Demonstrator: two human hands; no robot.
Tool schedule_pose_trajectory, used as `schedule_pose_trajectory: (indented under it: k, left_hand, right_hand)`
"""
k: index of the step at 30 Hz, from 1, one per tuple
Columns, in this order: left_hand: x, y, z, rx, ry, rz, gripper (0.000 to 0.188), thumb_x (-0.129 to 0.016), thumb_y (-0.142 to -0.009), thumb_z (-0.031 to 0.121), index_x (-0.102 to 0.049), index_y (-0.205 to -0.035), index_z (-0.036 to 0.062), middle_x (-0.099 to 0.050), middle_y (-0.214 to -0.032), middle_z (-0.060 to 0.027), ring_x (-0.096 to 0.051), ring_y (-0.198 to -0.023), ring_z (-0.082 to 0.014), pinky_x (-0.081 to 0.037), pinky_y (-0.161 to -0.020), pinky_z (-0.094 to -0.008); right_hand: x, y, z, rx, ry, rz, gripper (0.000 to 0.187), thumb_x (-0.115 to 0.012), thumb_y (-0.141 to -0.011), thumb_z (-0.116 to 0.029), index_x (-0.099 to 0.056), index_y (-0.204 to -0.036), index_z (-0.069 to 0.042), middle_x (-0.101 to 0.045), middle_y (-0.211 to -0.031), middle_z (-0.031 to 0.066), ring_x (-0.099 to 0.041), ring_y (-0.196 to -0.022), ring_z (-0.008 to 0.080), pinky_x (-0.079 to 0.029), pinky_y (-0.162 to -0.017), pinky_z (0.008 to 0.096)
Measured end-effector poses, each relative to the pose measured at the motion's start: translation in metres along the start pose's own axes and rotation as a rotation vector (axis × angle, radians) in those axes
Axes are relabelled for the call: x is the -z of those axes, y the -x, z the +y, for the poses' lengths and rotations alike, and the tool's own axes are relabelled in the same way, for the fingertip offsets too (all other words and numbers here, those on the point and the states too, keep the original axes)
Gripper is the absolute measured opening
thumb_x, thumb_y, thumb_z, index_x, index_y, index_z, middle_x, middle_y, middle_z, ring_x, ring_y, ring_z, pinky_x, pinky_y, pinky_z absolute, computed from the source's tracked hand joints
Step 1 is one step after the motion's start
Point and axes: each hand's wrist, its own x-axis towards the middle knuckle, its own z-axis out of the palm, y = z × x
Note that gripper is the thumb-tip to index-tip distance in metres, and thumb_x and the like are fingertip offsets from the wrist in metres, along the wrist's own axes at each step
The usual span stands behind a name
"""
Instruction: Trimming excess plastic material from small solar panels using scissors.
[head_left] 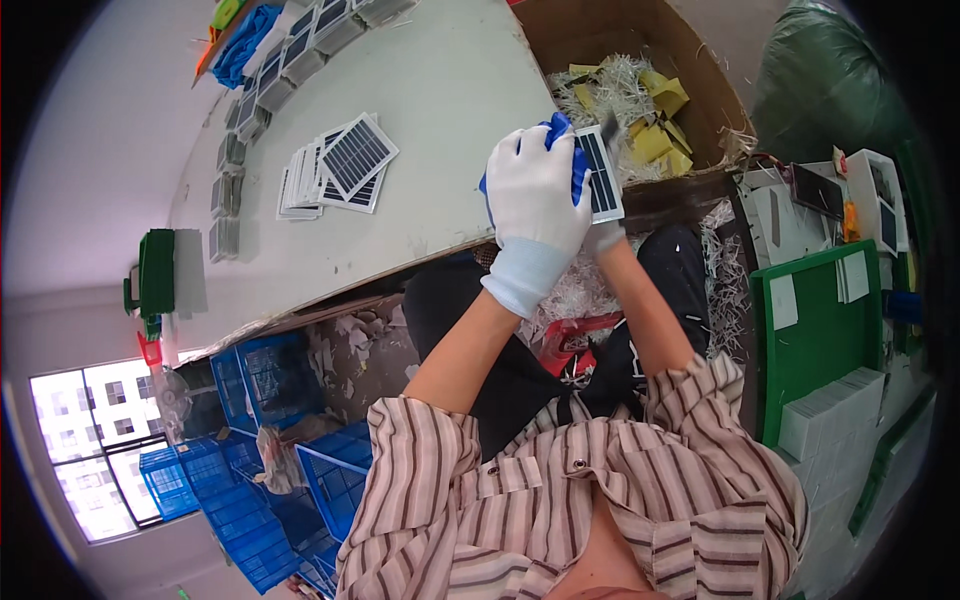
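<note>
My left hand (540, 185), in a white knit glove with blue-coated fingers, grips a small solar panel (602, 180) by its left side. The panel has dark cells and a white border, and is held tilted beyond the table's right edge. My right hand (604, 236) is mostly hidden behind the panel and smeared by motion, so its fingers do not show. A dark, blurred narrow thing (611, 126) sticks up by the panel's upper right; its kind is unclear. Left of my hands, a loose fanned pile of similar panels (358, 157) lies on the pale table (430, 110).
Stacked panels (272, 90) line the table's far left edge. An open cardboard box (690, 30) holds white plastic shreds and yellow scraps. Blue crates (225, 510) stand lower left, a green tray (820, 345) to the right, a green sack (825, 85) at the upper right.
</note>
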Motion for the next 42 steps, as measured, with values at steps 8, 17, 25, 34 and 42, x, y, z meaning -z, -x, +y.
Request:
schedule_pose_trajectory:
  k: [8,17,25,34,42]
  left_hand:
    - [0.022,-0.004,-0.013,0.035,-0.021,-0.073,0.042,-0.069,-0.068,0.013,-0.060,-0.108,0.0060,-0.056,-0.107,-0.0134,-0.051,-0.102,-0.0344,-0.042,-0.090,-0.0424]
    - [0.017,0.005,-0.028,-0.138,0.081,-0.064,0.039,-0.065,-0.068,0.004,-0.061,-0.106,0.0052,-0.057,-0.112,-0.0145,-0.052,-0.109,-0.0335,-0.041,-0.094,-0.0421]
    - [0.004,0.007,-0.011,0.038,0.053,0.058,0.028,-0.061,-0.072,0.003,-0.062,-0.100,0.0063,-0.059,-0.104,-0.0124,-0.053,-0.102,-0.0323,-0.043,-0.088,-0.0415]
    - [0.003,0.008,-0.008,0.075,0.019,0.069,0.033,-0.063,-0.071,0.006,-0.062,-0.105,0.0073,-0.058,-0.102,-0.0121,-0.053,-0.100,-0.0321,-0.043,-0.085,-0.0424]
    - [0.001,0.005,-0.006,0.047,0.032,-0.008,0.040,-0.065,-0.069,0.011,-0.061,-0.108,0.0052,-0.056,-0.108,-0.0139,-0.050,-0.105,-0.0344,-0.041,-0.090,-0.0438]
  right_hand:
    - [-0.003,0.029,-0.036,0.080,0.926,-0.136,0.018,-0.062,-0.083,-0.010,-0.062,-0.097,0.000,-0.065,-0.083,0.0035,-0.061,-0.074,0.0080,-0.051,-0.067,0.0236]
    - [-0.022,0.069,-0.050,-0.072,1.125,-0.280,0.010,-0.066,-0.078,-0.008,-0.065,-0.086,-0.001,-0.062,-0.074,-0.0005,-0.054,-0.065,0.0043,-0.047,-0.061,0.0225]
    - [-0.026,0.043,-0.055,0.108,1.288,-0.291,0.010,-0.067,-0.076,-0.008,-0.061,-0.081,-0.002,-0.059,-0.068,-0.0015,-0.052,-0.062,0.0039,-0.045,-0.058,0.0221]
    - [-0.016,0.106,-0.024,0.132,0.977,-0.016,0.031,-0.064,-0.079,-0.001,-0.051,-0.107,-0.001,-0.061,-0.085,0.0075,-0.061,-0.076,0.0150,-0.048,-0.069,0.0240]
    - [0.011,0.004,0.015,0.163,0.389,0.013,0.025,-0.046,-0.092,-0.007,-0.044,-0.117,-0.004,-0.058,-0.106,0.0089,-0.060,-0.093,0.0169,-0.051,-0.081,0.0302]
